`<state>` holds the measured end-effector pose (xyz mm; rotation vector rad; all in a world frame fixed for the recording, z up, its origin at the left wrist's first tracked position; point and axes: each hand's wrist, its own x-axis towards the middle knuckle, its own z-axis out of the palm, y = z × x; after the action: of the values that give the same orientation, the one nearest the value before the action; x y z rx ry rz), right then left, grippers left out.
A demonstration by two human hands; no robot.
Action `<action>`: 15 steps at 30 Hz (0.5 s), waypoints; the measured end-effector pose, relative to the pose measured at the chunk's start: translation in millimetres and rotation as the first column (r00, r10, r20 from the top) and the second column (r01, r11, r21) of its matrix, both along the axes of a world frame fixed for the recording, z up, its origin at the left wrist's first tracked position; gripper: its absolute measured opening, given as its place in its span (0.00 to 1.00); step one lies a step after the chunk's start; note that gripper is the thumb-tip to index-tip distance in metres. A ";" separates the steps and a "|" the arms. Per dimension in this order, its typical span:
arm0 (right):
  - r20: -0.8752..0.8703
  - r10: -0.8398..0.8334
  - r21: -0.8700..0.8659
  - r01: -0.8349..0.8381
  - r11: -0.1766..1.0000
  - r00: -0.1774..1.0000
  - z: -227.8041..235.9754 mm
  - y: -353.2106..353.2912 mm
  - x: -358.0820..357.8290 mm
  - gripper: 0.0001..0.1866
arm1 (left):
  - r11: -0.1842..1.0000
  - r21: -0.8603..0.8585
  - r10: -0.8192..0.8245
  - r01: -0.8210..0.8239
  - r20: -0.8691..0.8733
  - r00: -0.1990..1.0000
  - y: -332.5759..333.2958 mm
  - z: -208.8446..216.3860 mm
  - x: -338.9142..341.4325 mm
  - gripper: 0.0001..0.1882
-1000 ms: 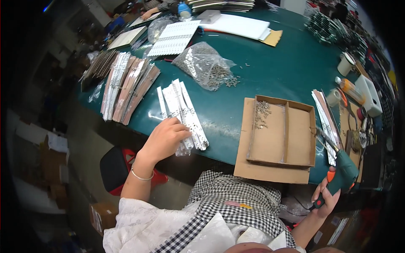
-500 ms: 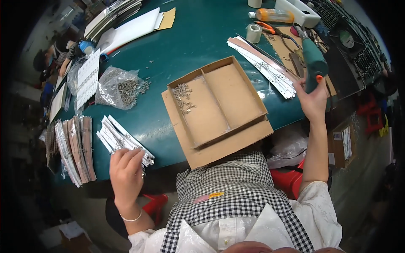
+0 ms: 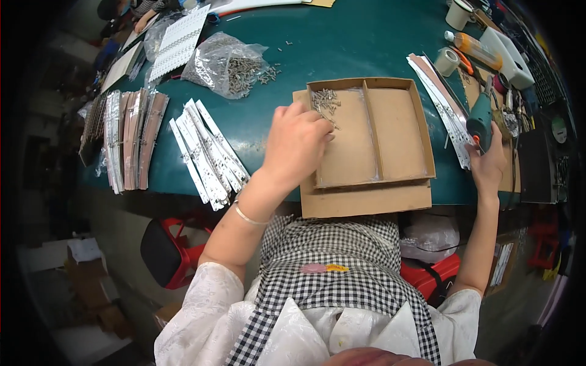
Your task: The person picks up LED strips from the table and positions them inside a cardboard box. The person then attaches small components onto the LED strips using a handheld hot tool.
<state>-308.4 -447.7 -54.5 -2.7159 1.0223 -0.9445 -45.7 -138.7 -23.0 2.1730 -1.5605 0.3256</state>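
Screws [image 3: 325, 102] lie heaped in the cardboard tray's [image 3: 400, 131] left compartment; the left hand [image 3: 297, 145], fingers curled over them, could scatter some. The right hand [image 3: 488, 163] grips a green electric screwdriver [image 3: 480, 119] near the surface [image 3: 342, 43] edge.

A brown cardboard tray [image 3: 397, 131] sits on a dark green table [image 3: 342, 43], near a black-and-white checked apron [image 3: 342, 268] and a red stool [image 3: 168, 244].

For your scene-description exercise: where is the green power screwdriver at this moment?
In the head view the green power screwdriver is on the person's right, gripped in the right hand at the table's edge, beside the white strips right of the cardboard tray.
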 end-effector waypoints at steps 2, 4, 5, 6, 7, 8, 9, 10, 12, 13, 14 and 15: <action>0.042 -0.011 0.171 0.003 0.985 0.999 3.9 4.7 0.2 0.40 | 1.000 0.009 0.016 -0.016 -0.010 1.000 -12.0 -15.1 5.0 0.03; 0.069 0.006 0.183 -0.019 0.983 0.998 1.9 5.1 -2.2 0.40 | 0.997 0.054 0.061 -0.063 0.030 0.998 -21.5 -28.9 11.4 0.03; 0.085 0.012 0.201 -0.029 0.979 0.996 -0.6 4.7 -6.0 0.40 | 0.989 0.115 0.085 -0.088 0.034 0.996 -23.9 -31.4 10.6 0.02; 0.077 0.021 0.208 -0.036 0.977 0.997 -2.3 1.8 -8.1 0.40 | 0.988 0.123 0.094 -0.096 0.026 0.995 -26.7 -32.6 11.9 0.02; 0.093 0.020 0.217 -0.040 0.975 0.995 -2.9 -2.1 -10.1 0.40 | 0.991 0.102 0.092 -0.092 0.003 0.996 -30.0 -32.6 14.9 0.01; 0.102 0.023 0.233 -0.046 0.971 0.995 -4.4 -1.5 -12.5 0.40 | 0.992 0.087 0.094 -0.091 -0.026 0.995 -30.5 -34.0 15.3 0.01; 0.106 0.038 0.176 -0.057 0.983 0.994 -1.6 -0.6 -12.2 0.40 | 0.990 0.106 0.099 -0.096 -0.025 0.995 -34.0 -34.5 18.0 0.01; 0.128 0.035 0.333 -0.077 0.940 0.991 -0.2 1.1 -15.4 0.38 | 0.988 0.118 0.108 -0.103 -0.039 0.993 -33.8 -36.0 16.8 0.01; 0.157 0.069 0.344 -0.120 0.931 0.985 1.5 0.3 -16.1 0.37 | 0.990 0.125 0.074 -0.065 -0.070 0.995 -38.5 -35.2 19.7 0.02; 0.155 0.070 0.344 -0.120 0.931 0.985 1.6 2.6 -18.5 0.37 | 0.990 0.125 0.075 -0.066 -0.071 0.995 -37.5 -37.3 16.8 0.02; 0.147 0.055 0.315 -0.099 0.944 0.988 2.2 3.7 -19.4 0.36 | 0.994 0.084 0.071 -0.067 -0.042 0.997 -37.4 -38.8 15.7 0.02; 0.144 0.038 0.283 -0.078 0.956 0.989 2.3 4.6 -20.9 0.36 | 0.997 0.042 0.066 -0.066 -0.009 0.998 -37.8 -39.8 15.8 0.02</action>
<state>-329.3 -443.2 -52.2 -2.3941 0.9646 -0.8803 -29.9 -176.6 -62.8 2.2580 -1.5051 0.3046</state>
